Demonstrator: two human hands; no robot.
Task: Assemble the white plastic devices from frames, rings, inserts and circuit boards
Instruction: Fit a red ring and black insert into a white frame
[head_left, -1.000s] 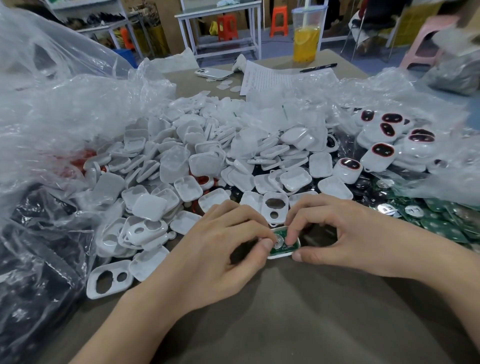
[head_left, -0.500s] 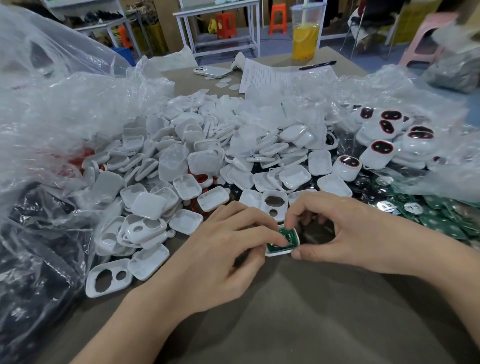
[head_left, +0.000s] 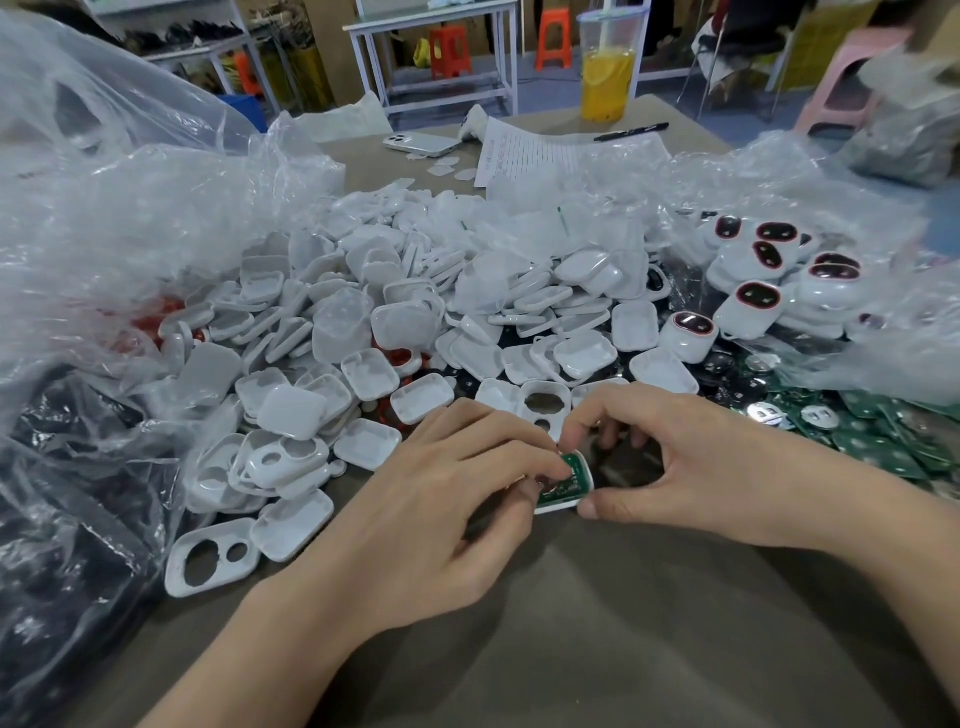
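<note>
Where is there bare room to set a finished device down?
Bare table runs along the near edge, below the left hand and right hand gripping the frame. Beyond them it is crowded: white shells, circuit boards right, plastic bags left.

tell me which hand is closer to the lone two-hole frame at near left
Left. The left hand lies right of the frame, apart from it; the right hand is farther right, beyond the left hand. Both pinch the board.

Far table end: lidded cup (head_left: 609, 78) of orange drink, black pen (head_left: 631, 132) by printed sheet (head_left: 540, 156), white phone (head_left: 421, 144) face down.
</note>
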